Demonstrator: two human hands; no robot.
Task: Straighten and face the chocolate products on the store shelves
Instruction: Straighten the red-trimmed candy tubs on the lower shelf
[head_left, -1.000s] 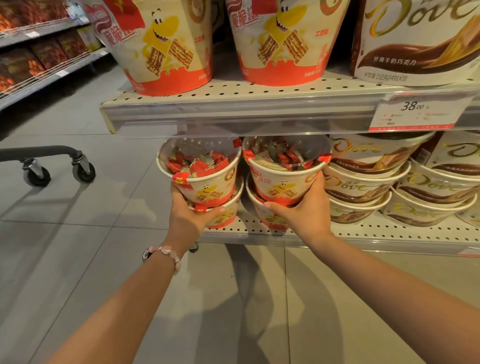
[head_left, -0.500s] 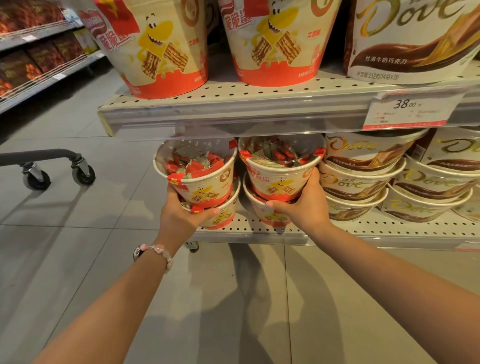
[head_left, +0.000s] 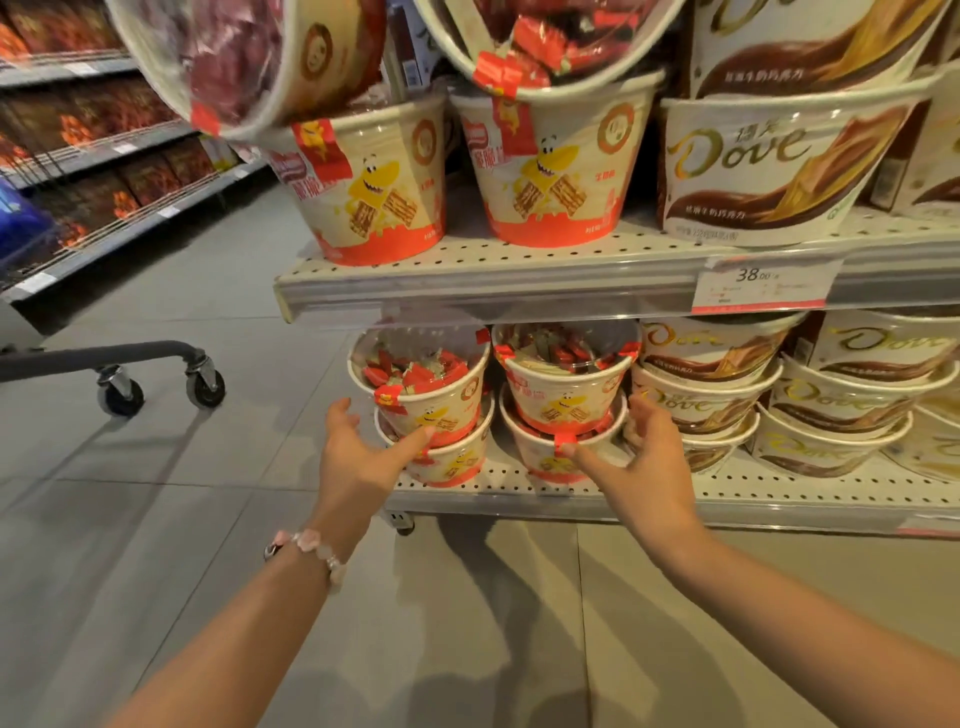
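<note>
Two stacks of cream-and-red wafer chocolate tubs stand on the bottom shelf. The left top tub sits on a lower tub; the right top tub sits on another. My left hand is spread open beside the left stack, thumb tip near its lower tub. My right hand is open beside the right stack, thumb near a red seal tab. Neither hand holds a tub. Dove tubs are stacked to the right.
The shelf above carries bigger wafer tubs and Dove tubs, with a 38.00 price tag. A tilted tub overhangs at top left. A cart's wheeled base stands on the tiled floor at left.
Both hands have let go of the top wafer tubs and drawn back, fingers spread. The view has tilted upward, showing more of the upper shelf.
</note>
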